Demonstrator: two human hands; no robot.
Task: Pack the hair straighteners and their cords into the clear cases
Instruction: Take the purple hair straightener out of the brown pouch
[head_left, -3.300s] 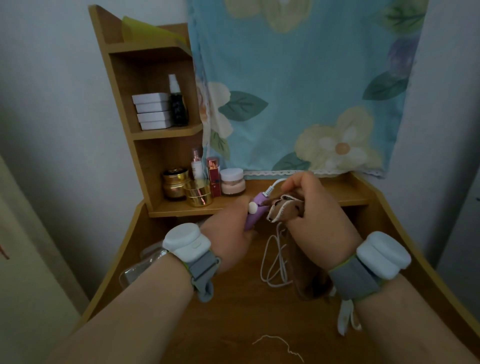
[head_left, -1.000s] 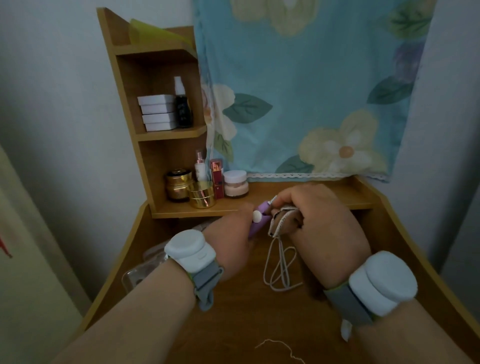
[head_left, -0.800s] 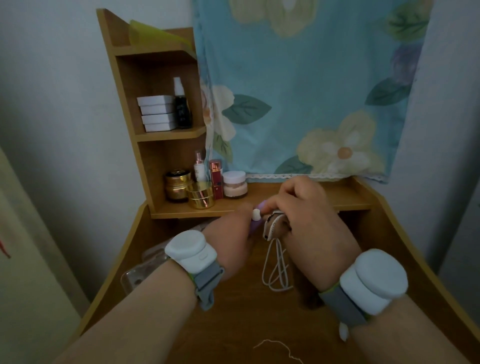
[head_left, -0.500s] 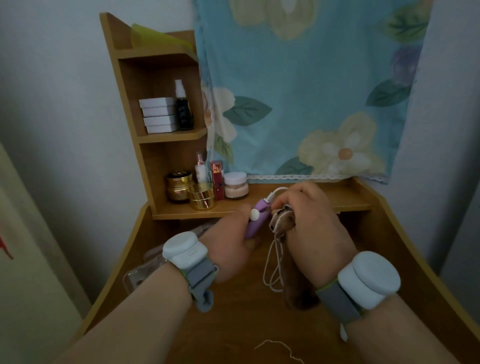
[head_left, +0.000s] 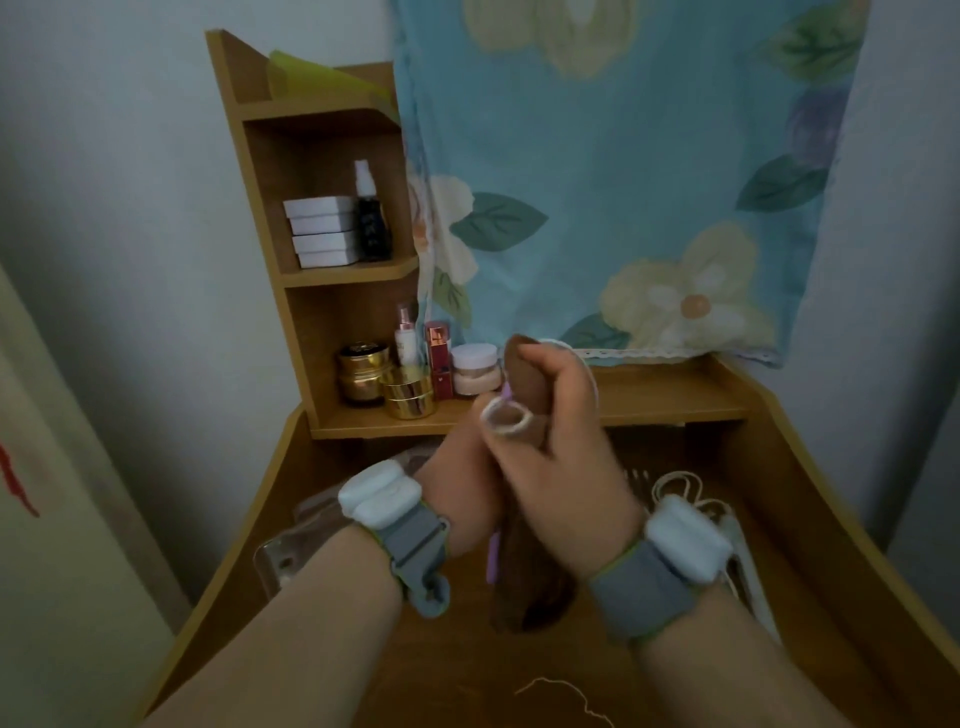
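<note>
Head view, near to far. A loose white thread (head_left: 563, 696) lies on the wooden desk (head_left: 467, 675) nearest the camera. Above it, both forearms, each with a grey wrist strap, converge at mid-desk. The right hand (head_left: 561, 441) is curled round a brown pouch (head_left: 530, 571) that hangs down from the fist, with the white cord (head_left: 506, 417) looped over its fingers; the purple hair straightener (head_left: 493, 558) shows only as a thin strip along the pouch's left edge, between the two hands. The left hand (head_left: 462, 488) lies behind and touching the right; its fingers are hidden, so its grip cannot be told. A clear case (head_left: 291, 545) rests on the desk left of the left wrist; a second white cord (head_left: 680, 486) and a white object lie right of the right wrist. Behind, cosmetic jars (head_left: 410, 397) stand on the shelf (head_left: 649, 410), below a floral curtain (head_left: 623, 182). Compared with 0.5 s ago, the straightener's white button and purple body are now covered, and the cord no longer dangles below the hands.
</note>
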